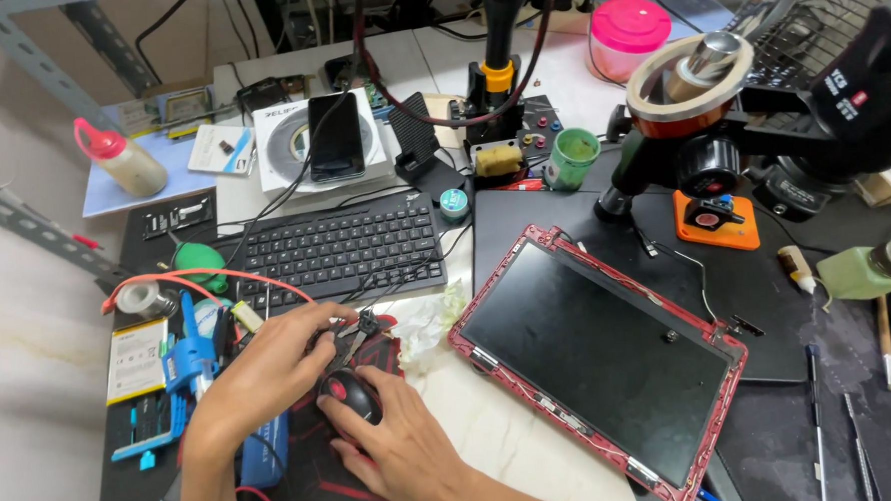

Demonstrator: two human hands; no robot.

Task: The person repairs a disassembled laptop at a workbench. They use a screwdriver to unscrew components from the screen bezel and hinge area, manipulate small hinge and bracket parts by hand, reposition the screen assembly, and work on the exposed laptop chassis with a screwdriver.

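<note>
Right hand [399, 443] cupped the black-and-red computer mouse [350, 395] on the red-black mouse pad [321, 486], fingers wrapped around it. Left hand [271, 373] pinched small metal pliers [354, 335] just above the mouse. Red-framed laptop screen [600, 359] lay beside. Step looked like mouse repair; steady tool placement needed.

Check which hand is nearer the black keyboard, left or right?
Left. The left hand sits just below the black keyboard, fingers on small pliers. The right hand is lower, on the mouse.
</note>
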